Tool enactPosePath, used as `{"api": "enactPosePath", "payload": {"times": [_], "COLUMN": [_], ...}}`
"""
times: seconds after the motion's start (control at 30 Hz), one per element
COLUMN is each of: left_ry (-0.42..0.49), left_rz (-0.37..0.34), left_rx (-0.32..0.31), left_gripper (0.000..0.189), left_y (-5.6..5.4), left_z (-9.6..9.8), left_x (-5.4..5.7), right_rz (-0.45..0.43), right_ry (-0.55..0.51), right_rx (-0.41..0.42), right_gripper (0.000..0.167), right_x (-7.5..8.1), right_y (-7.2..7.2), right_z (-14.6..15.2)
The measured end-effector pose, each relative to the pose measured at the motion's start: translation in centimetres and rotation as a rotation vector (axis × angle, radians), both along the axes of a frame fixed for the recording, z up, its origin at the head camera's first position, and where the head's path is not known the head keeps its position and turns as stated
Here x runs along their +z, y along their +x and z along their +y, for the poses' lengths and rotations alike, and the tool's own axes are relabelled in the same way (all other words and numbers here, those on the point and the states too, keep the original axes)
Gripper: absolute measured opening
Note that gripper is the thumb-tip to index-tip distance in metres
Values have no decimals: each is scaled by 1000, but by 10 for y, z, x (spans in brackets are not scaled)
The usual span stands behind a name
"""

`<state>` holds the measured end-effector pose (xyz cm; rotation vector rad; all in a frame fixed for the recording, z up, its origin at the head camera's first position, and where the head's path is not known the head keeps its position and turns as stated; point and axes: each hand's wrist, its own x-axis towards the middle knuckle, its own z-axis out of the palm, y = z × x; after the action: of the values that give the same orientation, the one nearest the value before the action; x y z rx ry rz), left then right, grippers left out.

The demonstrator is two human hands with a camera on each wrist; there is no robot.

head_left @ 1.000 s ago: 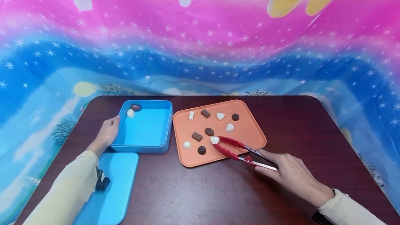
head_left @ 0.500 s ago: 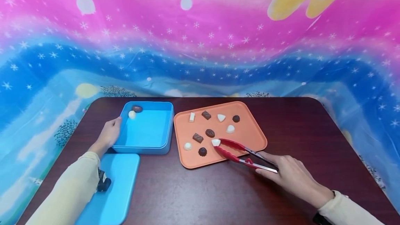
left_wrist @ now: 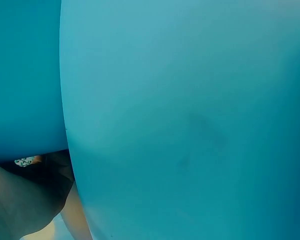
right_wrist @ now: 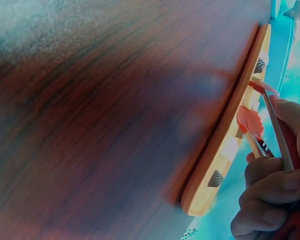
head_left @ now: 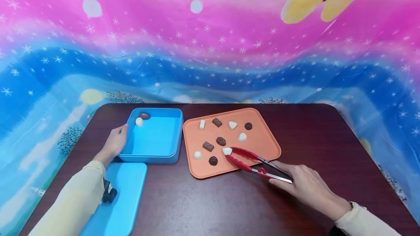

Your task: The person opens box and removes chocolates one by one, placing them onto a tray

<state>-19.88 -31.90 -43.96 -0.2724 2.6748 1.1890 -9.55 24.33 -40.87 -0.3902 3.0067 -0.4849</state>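
My left hand (head_left: 115,142) grips the left wall of an open blue box (head_left: 147,159). Inside, a brown chocolate (head_left: 144,115) and a cream one (head_left: 139,121) lie in the far left corner. Blue plastic fills most of the left wrist view. My right hand (head_left: 308,185) holds red-tipped metal kitchen tongs (head_left: 241,164), their tips spread right at a white chocolate (head_left: 227,151) on the orange tray (head_left: 266,139). Around it lie several brown and white chocolates, among them a dark oval (head_left: 221,141). The right wrist view shows the tongs' red tips over the tray edge.
A flat blue lid (head_left: 128,196) lies in front of the box, partly under the left sleeve. The tray stands close to the box's right side on a dark wooden table (head_left: 197,207). A patterned cloth (head_left: 210,46) hangs behind the table.
The whole head view has shifted slightly, so everything sits a little lower. Hands, tongs and chocolates keep nearly the same places relative to each other.
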Motion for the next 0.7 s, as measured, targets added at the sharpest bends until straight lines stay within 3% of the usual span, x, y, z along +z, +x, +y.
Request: {"api": "enactPosePath", "payload": {"times": [0.37,0.7], "left_ry": [-4,-15], "left_rz": [-6,-16], "left_rx": [4,8], "left_gripper": [75,77], "left_y": [-1,2], "left_z": [3,0], "left_x": [-1,-2], "right_rz": [-4,18], "right_ry": [-4,-33], "right_rx": [-12,-65], "right_gripper": [57,74], "right_x": [0,8], "right_y": [1,2], "right_z": [2,1]}}
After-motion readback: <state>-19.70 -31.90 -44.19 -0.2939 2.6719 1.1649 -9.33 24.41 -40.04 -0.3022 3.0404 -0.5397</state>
